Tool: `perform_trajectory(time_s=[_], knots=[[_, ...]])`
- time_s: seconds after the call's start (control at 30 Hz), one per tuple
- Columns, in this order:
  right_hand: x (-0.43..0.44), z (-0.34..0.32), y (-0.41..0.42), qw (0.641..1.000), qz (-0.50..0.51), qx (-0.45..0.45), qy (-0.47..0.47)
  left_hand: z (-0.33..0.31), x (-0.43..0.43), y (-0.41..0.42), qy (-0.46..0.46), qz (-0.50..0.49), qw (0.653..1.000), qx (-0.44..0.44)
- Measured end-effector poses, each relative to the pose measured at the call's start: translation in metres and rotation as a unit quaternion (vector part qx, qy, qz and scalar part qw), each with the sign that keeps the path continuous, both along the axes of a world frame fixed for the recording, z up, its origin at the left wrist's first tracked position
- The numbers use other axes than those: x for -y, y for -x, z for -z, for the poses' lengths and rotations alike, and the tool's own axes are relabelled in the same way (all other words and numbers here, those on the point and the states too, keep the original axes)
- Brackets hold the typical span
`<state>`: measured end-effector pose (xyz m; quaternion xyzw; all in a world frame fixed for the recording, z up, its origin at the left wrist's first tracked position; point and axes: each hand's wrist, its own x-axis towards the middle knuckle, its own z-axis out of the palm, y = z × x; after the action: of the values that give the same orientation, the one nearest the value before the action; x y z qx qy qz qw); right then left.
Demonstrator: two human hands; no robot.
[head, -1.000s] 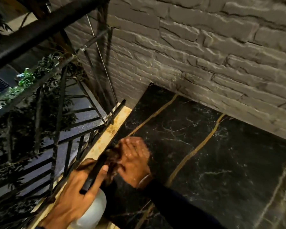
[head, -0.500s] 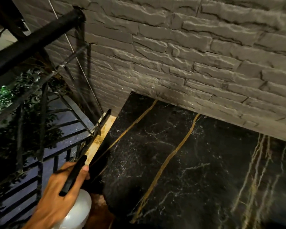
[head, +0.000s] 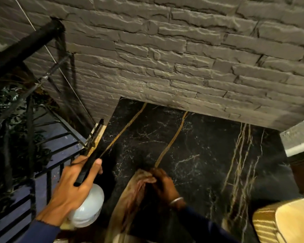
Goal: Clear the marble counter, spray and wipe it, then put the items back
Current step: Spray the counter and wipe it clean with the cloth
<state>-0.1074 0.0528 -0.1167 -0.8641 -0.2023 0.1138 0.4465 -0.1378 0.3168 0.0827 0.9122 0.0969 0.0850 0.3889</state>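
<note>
Far left: black railing point(head: 30, 41) with foliage point(head: 12, 109) behind it, past the counter's left side. Near left: left hand point(head: 68, 193), fingers wrapped tight round the black spray head of the bottle point(head: 88, 211). The bottle's white body sits below the palm at the counter's near-left edge, nozzle pointing far. Can't tell if the bottle is resting on anything. Just right of it: cloth point(head: 130, 195), brownish and bunched, running from the near edge up onto the counter point(head: 200, 155). Right hand point(head: 162, 185) is at the cloth's far end, fingers curled in and gripping it, down on the marble; metal bangle point(head: 176, 200) on the wrist. Counter is black marble with gold veins. Stone wall point(head: 182, 50) runs along the far side. White ledge point(head: 298, 135) at the right edge. Gold striped cushion point(head: 284, 221) near right.
</note>
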Motion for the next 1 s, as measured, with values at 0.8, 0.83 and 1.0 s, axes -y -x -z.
perform_trajectory(time_s=[0.8, 0.83, 1.0], knots=[[-0.039, -0.048, -0.066, 0.941, 0.107, -0.017, 0.320, 0.034, 0.042, -0.025, -0.033, 0.087, 0.996, 0.008], [-0.033, -0.051, -0.068, 0.949, 0.102, 0.000, 0.299, 0.033, 0.043, -0.025, -0.033, 0.089, 0.995, 0.010], [-0.016, -0.049, -0.083, 0.951, 0.133, 0.102, 0.258, 0.028, 0.047, -0.028, -0.024, 0.086, 0.996, 0.010]])
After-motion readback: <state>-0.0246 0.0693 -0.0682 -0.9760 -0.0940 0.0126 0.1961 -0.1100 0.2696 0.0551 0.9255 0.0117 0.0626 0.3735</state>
